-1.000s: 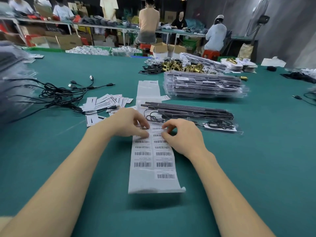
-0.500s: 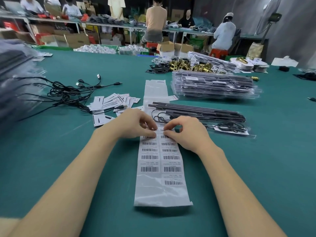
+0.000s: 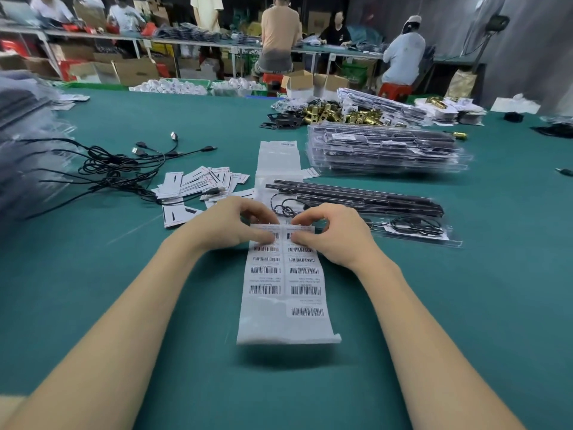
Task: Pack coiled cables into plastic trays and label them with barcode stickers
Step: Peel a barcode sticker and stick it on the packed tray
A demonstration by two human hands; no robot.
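A long white sheet of barcode stickers (image 3: 283, 293) lies on the green table in front of me. My left hand (image 3: 231, 226) and my right hand (image 3: 336, 235) both pinch the sheet at its far end, thumbs on the top row of stickers, and that edge is lifted and folded toward me. Just beyond my right hand lies a clear plastic tray (image 3: 412, 231) holding a coiled black cable, with a second tray (image 3: 356, 197) behind it. Loose black cables (image 3: 111, 166) sprawl at the left.
A pile of filled clear trays (image 3: 384, 150) stands at the back right, brass parts (image 3: 335, 114) behind it. White insert cards (image 3: 198, 183) lie left of the sheet. A blurred stack (image 3: 21, 144) fills the left edge. Several people work at far benches.
The far edge of the sticker sheet, flat a second ago, is now lifted and bent back under both hands. The near strip of empty backing beyond my hands now lies separate.
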